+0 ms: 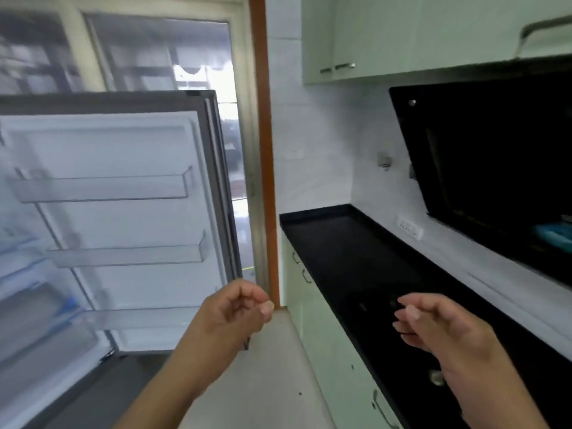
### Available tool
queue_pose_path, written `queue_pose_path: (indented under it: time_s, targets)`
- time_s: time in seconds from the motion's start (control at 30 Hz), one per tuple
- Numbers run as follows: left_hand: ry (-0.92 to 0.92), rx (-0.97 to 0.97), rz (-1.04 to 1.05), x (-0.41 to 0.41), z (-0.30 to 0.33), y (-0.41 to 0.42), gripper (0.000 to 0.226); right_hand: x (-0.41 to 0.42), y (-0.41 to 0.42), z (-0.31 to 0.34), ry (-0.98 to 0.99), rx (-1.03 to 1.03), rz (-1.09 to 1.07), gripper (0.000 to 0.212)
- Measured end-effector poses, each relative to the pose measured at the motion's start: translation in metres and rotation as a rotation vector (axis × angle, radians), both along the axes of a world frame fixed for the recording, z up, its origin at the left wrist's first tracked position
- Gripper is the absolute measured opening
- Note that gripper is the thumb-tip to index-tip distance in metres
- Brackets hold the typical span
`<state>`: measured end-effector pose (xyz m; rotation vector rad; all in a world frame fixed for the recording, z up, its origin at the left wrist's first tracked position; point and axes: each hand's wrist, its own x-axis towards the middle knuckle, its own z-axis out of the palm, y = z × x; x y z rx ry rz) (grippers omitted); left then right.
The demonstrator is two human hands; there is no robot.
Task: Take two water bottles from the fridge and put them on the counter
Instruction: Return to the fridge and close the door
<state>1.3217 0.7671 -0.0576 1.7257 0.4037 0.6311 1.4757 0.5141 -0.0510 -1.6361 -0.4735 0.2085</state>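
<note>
The fridge door stands wide open on the left, its three clear door shelves bare. At the far left edge I see part of the fridge's inner shelves, blurred, with a small blue cap showing; no bottle is plainly visible. The black counter runs along the right wall. My left hand hovers low in the middle, fingers loosely curled, holding nothing. My right hand hovers over the counter's near part, fingers also loosely curled and holding nothing.
A black range hood slants out above the counter on the right. Pale green cabinets hang above and stand below the counter. A glass door with an orange-brown frame is behind the fridge door. A wall socket sits above the counter.
</note>
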Motion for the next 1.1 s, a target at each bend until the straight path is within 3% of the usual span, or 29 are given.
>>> queue_pose_path:
  time_s: [0.07, 0.13, 0.3, 0.4, 0.5, 0.63, 0.7, 0.87, 0.97, 1.1]
  targets:
    - [-0.021, -0.017, 0.104, -0.002, 0.001, 0.022, 0.028, 0.026, 0.037, 0.001, 0.035, 0.038, 0.121, 0.005]
    - [-0.048, -0.031, 0.196, -0.006, 0.0, 0.041, 0.027, 0.049, 0.075, 0.004, 0.012, 0.052, 0.259, 0.037]
    - [-0.091, -0.084, 0.405, -0.021, -0.008, 0.085, 0.022, 0.075, 0.184, 0.01, 0.035, 0.077, 0.519, 0.077]
    - [-0.114, -0.104, 0.513, -0.033, -0.019, 0.119, 0.021, 0.082, 0.251, 0.009, 0.087, 0.071, 0.65, 0.061]
    - [-0.134, -0.132, 0.596, -0.038, -0.029, 0.162, 0.024, 0.094, 0.313, 0.007, 0.062, 0.035, 0.702, 0.077]
    - [-0.141, -0.142, 0.663, -0.024, -0.031, 0.229, 0.029, 0.112, 0.39, -0.001, -0.006, 0.016, 0.675, 0.027]
    - [-0.135, -0.126, 0.673, -0.007, -0.025, 0.256, 0.029, 0.126, 0.421, -0.006, -0.033, -0.001, 0.682, 0.013]
    - [-0.109, -0.084, 0.691, 0.029, -0.015, 0.294, 0.027, 0.157, 0.462, -0.007, -0.057, -0.062, 0.693, 0.01]
    - [-0.093, -0.078, 0.715, 0.044, -0.015, 0.293, 0.041, 0.174, 0.474, -0.007, -0.108, -0.07, 0.721, 0.01]
    - [-0.118, -0.104, 0.813, 0.062, -0.014, 0.279, 0.03, 0.196, 0.484, -0.006, -0.187, -0.015, 0.745, 0.008]
